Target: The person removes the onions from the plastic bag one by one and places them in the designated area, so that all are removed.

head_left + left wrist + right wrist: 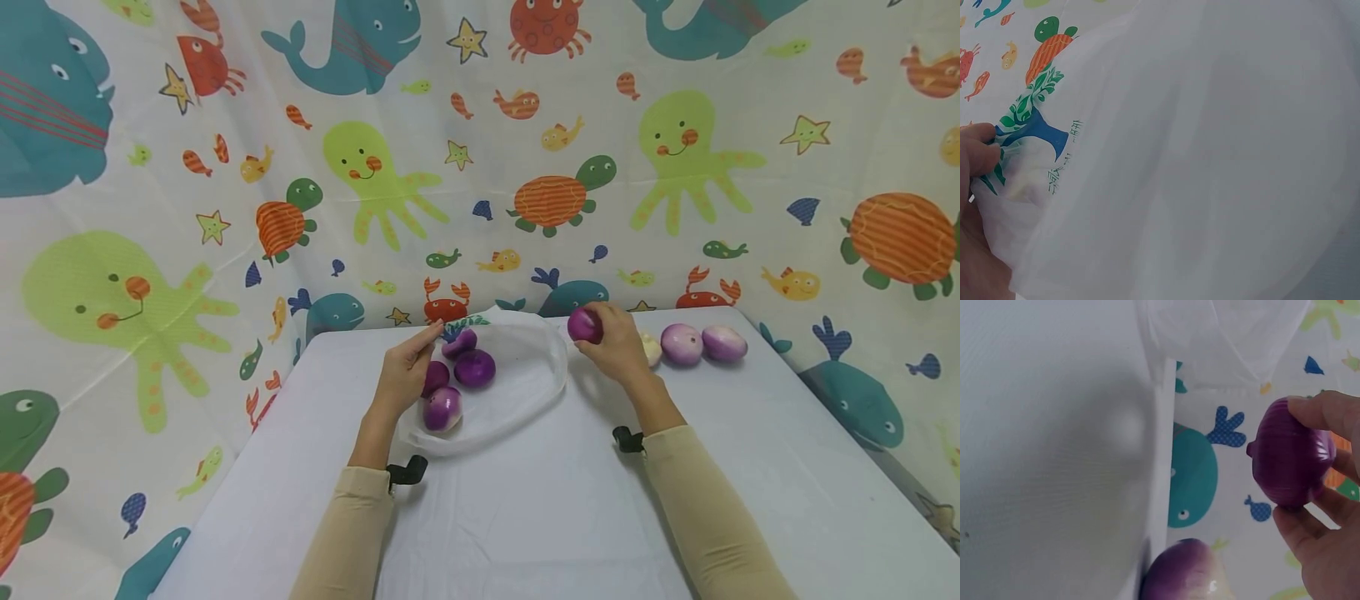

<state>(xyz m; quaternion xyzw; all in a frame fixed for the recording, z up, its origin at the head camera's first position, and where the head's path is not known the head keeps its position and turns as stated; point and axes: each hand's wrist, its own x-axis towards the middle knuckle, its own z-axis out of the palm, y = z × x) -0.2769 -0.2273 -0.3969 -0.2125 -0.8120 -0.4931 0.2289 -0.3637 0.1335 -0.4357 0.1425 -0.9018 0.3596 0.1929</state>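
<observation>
My left hand (399,377) grips the side of a thin white plastic bag (517,375); the left wrist view shows its fingers (979,150) on the bag's green and blue print. Several purple onions (475,368) lie within the bag, at its left side near that hand. To the right of the bag, above the table, my right hand (621,343) holds a purple onion (1291,456) between thumb and fingers. In the left wrist view the bag covers most of the picture and conceals what it contains.
Beyond the right hand sit a pale bulb (650,348), partly hidden, and two purple-and-white onions (682,344) along the far right of the white table (525,517). A curtain (465,225) printed with sea animals hangs behind the table's back edge.
</observation>
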